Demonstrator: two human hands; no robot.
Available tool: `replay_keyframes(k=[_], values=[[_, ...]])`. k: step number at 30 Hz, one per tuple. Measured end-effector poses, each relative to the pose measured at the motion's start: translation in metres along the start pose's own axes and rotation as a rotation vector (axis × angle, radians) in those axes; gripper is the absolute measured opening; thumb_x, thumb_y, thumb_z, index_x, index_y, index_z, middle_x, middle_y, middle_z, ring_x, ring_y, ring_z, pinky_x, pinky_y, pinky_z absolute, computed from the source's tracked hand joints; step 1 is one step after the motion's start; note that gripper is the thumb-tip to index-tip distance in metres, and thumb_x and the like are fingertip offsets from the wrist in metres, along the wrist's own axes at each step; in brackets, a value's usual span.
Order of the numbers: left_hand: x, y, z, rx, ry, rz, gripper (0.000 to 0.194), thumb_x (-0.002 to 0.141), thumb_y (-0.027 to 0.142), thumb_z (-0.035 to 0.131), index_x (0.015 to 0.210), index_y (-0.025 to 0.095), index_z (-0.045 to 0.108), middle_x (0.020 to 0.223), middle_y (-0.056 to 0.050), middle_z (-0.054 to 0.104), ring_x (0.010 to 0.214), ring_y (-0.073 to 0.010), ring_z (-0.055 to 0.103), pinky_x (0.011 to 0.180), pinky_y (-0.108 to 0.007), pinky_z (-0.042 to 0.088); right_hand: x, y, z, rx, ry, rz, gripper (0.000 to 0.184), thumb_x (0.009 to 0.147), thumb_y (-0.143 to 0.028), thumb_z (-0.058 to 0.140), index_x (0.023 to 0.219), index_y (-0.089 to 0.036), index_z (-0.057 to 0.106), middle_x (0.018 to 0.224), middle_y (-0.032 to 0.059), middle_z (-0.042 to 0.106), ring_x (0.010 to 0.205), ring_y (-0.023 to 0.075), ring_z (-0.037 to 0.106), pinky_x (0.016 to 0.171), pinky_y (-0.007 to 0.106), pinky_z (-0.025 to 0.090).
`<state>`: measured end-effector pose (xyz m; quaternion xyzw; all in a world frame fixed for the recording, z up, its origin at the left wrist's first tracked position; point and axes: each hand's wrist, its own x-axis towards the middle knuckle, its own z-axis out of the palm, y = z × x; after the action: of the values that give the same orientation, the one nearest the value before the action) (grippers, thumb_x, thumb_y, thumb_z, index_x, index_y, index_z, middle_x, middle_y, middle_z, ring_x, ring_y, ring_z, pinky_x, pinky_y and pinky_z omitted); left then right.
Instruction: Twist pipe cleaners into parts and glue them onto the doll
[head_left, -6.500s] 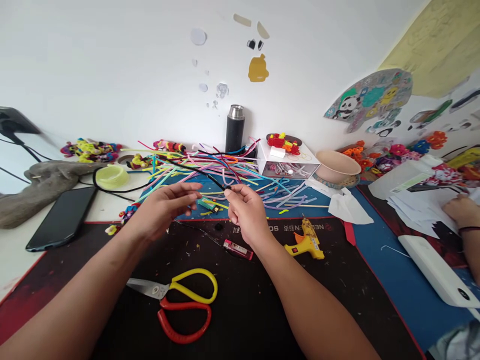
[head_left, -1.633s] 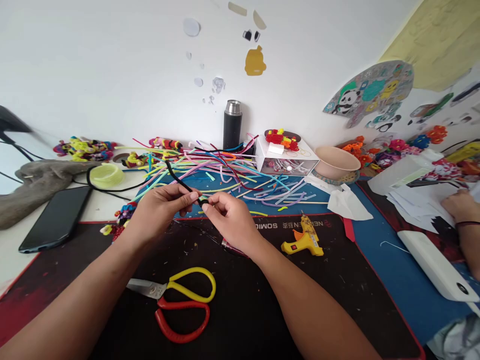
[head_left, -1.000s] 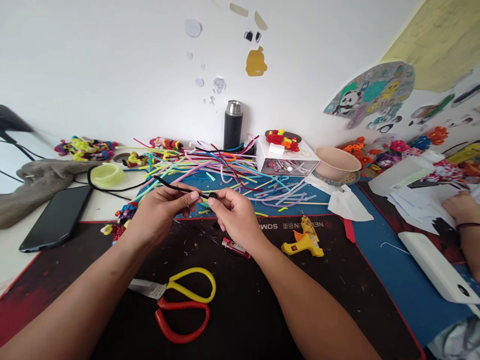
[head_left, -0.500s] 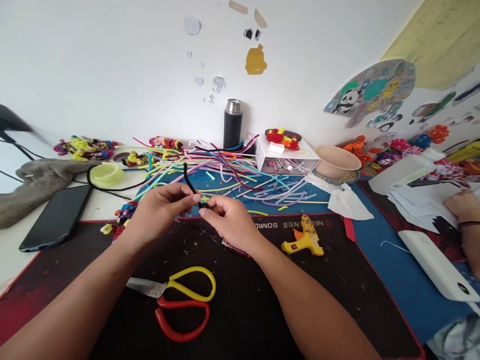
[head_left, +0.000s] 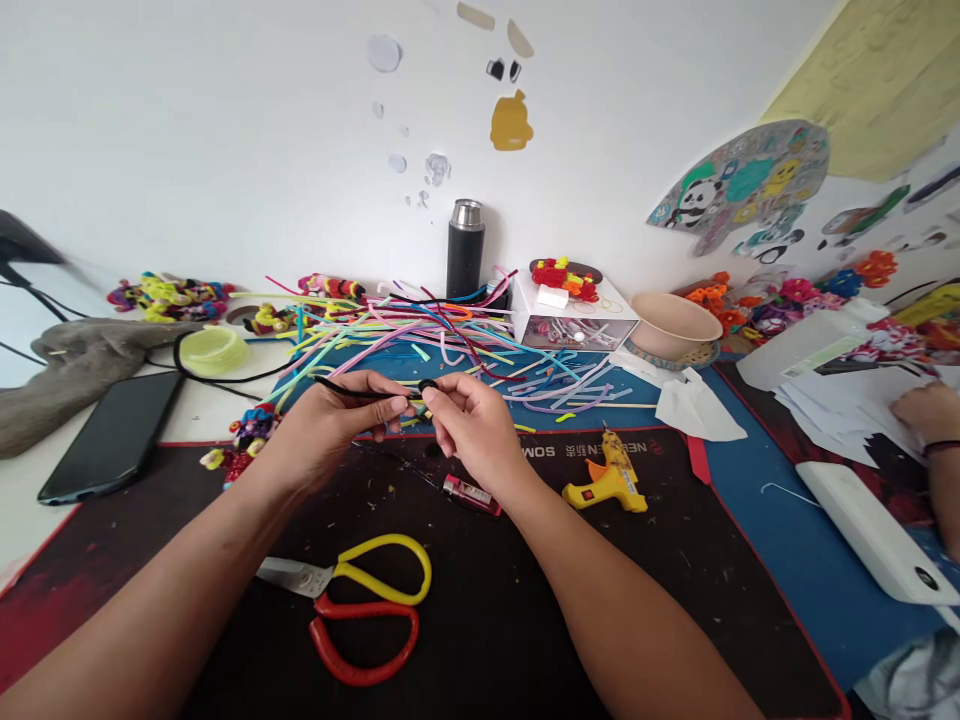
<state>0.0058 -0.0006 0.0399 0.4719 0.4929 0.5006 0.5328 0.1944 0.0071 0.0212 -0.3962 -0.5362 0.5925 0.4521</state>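
Pinching the thin, black, fuzzy chenille stem (head_left: 328, 384), you hold it in the air beyond the metal scissors with one yellow and one red looped handle (head_left: 330, 606): your left hand (head_left: 334, 425) grips its straight length between thumb and fingers, while your right hand (head_left: 476, 430) grips it by the small, round black curl (head_left: 428, 385) at its end. For an even curl, it would likely help to pinch close beside it, press lightly and turn in small steps, well clear of the pink, labelled lighter (head_left: 471, 495) lying beyond the scissors and to their right.
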Motion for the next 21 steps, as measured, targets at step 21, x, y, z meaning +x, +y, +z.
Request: replay_keyframes(k=[21], values=[[-0.002, 0.009, -0.010, 0.343, -0.002, 0.117, 0.041, 0.077, 0.060, 0.091, 0.072, 0.022, 0.078, 0.068, -0.001, 0.069, 0.063, -0.0164, 0.053, 0.061, -0.029, 0.041, -0.004, 0.004, 0.003, -0.259, -0.043, -0.003, 0.018, 0.095, -0.041, 0.068, 0.091, -0.024, 0.064, 0.063, -0.0068, 0.051, 0.053, 0.0134, 0.045, 0.054, 0.028, 0.031]])
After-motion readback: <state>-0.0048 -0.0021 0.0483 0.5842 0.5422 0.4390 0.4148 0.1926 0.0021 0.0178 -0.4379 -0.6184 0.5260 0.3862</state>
